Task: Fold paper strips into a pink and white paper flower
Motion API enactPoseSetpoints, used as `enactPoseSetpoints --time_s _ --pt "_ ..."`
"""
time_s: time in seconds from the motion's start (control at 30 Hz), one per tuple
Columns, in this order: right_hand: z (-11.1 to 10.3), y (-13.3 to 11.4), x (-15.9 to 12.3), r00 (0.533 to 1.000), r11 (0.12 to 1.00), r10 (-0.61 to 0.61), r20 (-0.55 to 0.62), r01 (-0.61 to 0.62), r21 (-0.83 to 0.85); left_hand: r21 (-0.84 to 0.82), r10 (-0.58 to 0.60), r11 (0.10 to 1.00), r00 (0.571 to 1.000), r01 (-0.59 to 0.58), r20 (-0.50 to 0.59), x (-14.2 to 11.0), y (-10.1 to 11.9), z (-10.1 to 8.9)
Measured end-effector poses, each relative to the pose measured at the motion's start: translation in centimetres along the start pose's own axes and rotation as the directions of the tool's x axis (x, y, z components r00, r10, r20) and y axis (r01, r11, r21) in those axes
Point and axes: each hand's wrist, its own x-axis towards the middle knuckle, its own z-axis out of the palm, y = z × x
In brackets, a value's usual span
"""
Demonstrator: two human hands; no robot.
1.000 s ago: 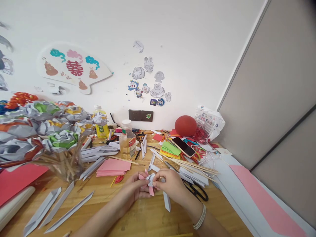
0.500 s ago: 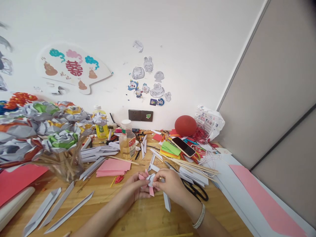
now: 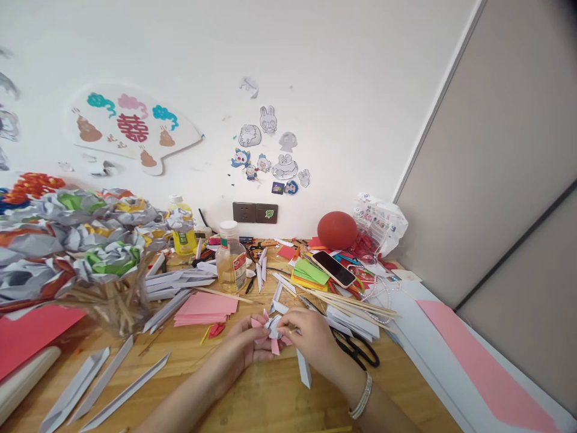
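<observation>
A small folded paper flower [image 3: 273, 328], white in the centre with pink petals sticking out, is held above the table between both hands. My left hand [image 3: 243, 343] is closed around its left side, thumb on the white centre. From the right, my right hand [image 3: 306, 334] pinches the white centre with thumb and forefinger; its other fingers are curled. Below my right hand a folded white paper strip [image 3: 304, 368] juts out. Black-handled scissors [image 3: 356, 349] lie right of that hand. A stack of pink paper [image 3: 205, 308] lies beyond my left hand.
White folded strips [image 3: 124, 385] lie at the left. Paper flowers [image 3: 112, 258] on sticks fill a clear container [image 3: 119, 313]. A glue bottle [image 3: 231, 261] stands behind the pink stack. Wooden sticks [image 3: 351, 300], a phone [image 3: 334, 269] and a red balloon [image 3: 337, 230] are at the right.
The camera view has shifted slightly. Both hands keep their hold on the paper flower, with barely any visible finger movement.
</observation>
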Motion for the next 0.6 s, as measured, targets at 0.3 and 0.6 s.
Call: enactPoseSetpoints --time_s 0.3,0.6 --pt "-0.34 0.07 -0.06 0.998 0.996 -0.068 0.001 0.068 -0.057 0.0 0.009 1.0 0.999 -0.009 0.034 -0.28 0.05 0.2" --pt "-1.06 0.14 0.21 0.982 0.992 0.014 -0.189 0.01 0.126 -0.002 0.076 0.997 0.997 -0.076 0.034 -0.47 0.37 0.64"
